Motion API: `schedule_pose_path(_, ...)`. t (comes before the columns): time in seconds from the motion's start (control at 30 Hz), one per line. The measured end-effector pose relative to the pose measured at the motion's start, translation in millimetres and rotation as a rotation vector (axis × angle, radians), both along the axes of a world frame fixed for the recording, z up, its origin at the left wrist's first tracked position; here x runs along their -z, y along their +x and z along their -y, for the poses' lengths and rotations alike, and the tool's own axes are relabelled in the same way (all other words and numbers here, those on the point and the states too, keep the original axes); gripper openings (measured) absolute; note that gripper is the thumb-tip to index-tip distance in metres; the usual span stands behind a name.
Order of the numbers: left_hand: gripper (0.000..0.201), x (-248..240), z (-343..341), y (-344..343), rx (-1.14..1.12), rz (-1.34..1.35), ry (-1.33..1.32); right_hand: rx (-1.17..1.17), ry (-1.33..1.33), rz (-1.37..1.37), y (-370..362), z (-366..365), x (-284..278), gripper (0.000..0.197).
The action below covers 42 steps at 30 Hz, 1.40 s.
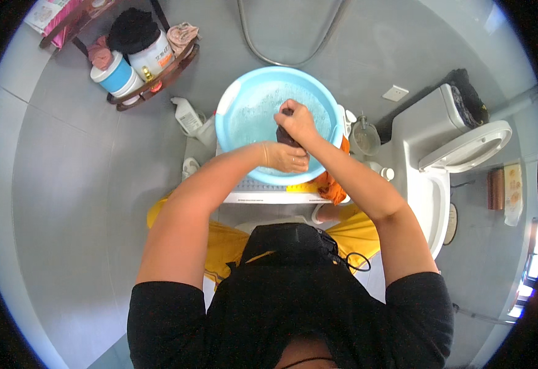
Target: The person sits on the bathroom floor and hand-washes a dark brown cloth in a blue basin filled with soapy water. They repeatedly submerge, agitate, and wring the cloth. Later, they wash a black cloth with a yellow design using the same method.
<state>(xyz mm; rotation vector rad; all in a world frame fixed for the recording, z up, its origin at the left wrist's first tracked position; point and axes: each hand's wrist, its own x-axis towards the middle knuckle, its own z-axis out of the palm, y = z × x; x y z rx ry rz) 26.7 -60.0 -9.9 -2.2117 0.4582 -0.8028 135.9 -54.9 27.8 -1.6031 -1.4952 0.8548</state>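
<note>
The left hand (pixel 283 157) and right hand (pixel 298 125) are both clamped on the dark cloth (pixel 286 137), so brisk rubbing could splash water (pixel 250 117) over the blue basin's (pixel 221 136) near rim.

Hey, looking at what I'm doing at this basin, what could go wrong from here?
Sudsy water might slosh over the rim of the blue basin and leave the floor slippery.

The dark cloth might slip from your left hand and right hand and splash you.

The orange cloth, bunched beside the basin, might get wet or slide off.
</note>
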Motion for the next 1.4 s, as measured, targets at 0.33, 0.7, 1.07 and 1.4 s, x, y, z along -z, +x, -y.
schedule_pose_path(0.33, 0.018, -18, 13, -14, -0.108, -0.025, -0.226, 0.111, -0.474, -0.877, 31, 7, -11, 0.027)
schedule_pose_path(0.7, 0.066, -13, 58, -17, 0.011, 1.033, -2.247, 0.035, -0.623, -1.198, 27, 22, -25, 0.059)
schedule_pose_path(1.07, 0.057, -24, 100, -111, 0.696, 1.744, -2.309, -0.215, -0.469, -0.963, -17, 33, -22, 0.060)
schedule_pose_path(1.4, 0.068, 67, 125, -104, -0.714, 2.032, -1.775, -0.024, -0.450, -0.766, 8, 44, 10, 0.032)
